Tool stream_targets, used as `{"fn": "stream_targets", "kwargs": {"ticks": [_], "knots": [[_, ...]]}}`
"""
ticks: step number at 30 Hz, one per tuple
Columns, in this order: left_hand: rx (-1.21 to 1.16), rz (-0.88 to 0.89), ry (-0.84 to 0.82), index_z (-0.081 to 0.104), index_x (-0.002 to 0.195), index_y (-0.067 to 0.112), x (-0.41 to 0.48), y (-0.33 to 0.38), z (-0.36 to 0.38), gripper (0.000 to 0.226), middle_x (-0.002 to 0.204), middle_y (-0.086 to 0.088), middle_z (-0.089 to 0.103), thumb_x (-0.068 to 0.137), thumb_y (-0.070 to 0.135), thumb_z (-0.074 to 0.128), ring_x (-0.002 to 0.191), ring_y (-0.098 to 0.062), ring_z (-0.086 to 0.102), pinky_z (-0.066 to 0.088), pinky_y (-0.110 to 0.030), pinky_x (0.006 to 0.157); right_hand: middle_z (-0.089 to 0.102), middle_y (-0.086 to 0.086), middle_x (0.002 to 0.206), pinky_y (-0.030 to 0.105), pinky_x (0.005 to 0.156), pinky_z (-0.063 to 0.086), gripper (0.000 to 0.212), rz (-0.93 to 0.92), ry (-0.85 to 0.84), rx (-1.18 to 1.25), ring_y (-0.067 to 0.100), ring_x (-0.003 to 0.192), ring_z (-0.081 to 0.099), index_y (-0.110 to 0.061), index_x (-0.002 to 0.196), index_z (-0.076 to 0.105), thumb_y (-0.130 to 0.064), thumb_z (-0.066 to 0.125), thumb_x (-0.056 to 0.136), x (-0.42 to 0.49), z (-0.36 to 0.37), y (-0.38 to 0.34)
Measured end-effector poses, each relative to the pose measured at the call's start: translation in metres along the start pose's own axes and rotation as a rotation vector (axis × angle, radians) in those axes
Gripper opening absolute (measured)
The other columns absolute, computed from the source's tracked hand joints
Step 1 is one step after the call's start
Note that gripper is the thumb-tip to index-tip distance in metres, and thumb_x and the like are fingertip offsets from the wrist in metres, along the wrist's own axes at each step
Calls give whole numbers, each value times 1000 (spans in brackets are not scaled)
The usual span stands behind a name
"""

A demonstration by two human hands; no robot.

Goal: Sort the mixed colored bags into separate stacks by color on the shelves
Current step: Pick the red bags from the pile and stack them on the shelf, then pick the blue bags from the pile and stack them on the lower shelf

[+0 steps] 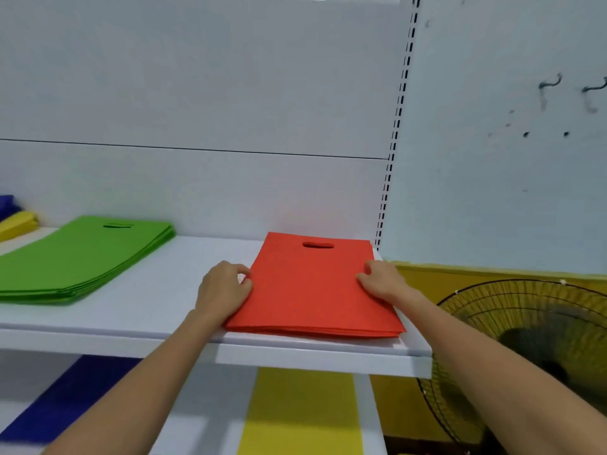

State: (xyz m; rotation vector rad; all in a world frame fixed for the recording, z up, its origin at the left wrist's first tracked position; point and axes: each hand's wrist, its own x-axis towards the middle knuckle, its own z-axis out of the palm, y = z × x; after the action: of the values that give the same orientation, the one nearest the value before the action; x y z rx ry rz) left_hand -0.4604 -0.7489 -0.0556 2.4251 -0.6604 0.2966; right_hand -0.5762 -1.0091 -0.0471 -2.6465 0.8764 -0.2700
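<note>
A stack of red bags (312, 290) lies flat at the right end of the white upper shelf (157, 310). My left hand (223, 292) grips the stack's left edge, fingers curled at it. My right hand (382, 279) holds the right edge, fingertips on the top bag. A stack of green bags (82, 257) lies on the same shelf to the left. On the lower shelf lie yellow bags (302, 412) and blue bags (65, 402). At the far left edge, a yellow bag (16, 224) and a blue bag (6, 203) peek in.
The white back panel (197, 110) rises behind the shelf, with a slotted upright (394, 133) at its right end. A black cage fan (525, 356) stands to the right of the shelves in front of a yellow wall band (492, 274).
</note>
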Motion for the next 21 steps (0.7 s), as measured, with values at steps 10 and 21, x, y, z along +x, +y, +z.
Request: {"fn": "stream_targets", "kwargs": {"ticks": [10, 21], "knots": [[-202, -92, -119, 54, 128, 17, -10, -5, -13, 41, 122, -5, 61, 88, 28, 56, 109, -20, 56, 42, -27, 91, 50, 15, 127, 44, 100, 38, 39, 72, 18, -61, 35, 123, 41, -11, 118, 53, -36, 40, 91, -8, -2, -18], [-42, 49, 176, 61, 119, 16, -39, -138, -132, 32, 115, -4, 58, 87, 12, 57, 96, -16, 56, 44, -31, 88, 44, 14, 139, 41, 106, 31, 47, -479, 180, 95, 30, 130, 35, -8, 138, 40, -30, 41, 97, -38, 30, -247]]}}
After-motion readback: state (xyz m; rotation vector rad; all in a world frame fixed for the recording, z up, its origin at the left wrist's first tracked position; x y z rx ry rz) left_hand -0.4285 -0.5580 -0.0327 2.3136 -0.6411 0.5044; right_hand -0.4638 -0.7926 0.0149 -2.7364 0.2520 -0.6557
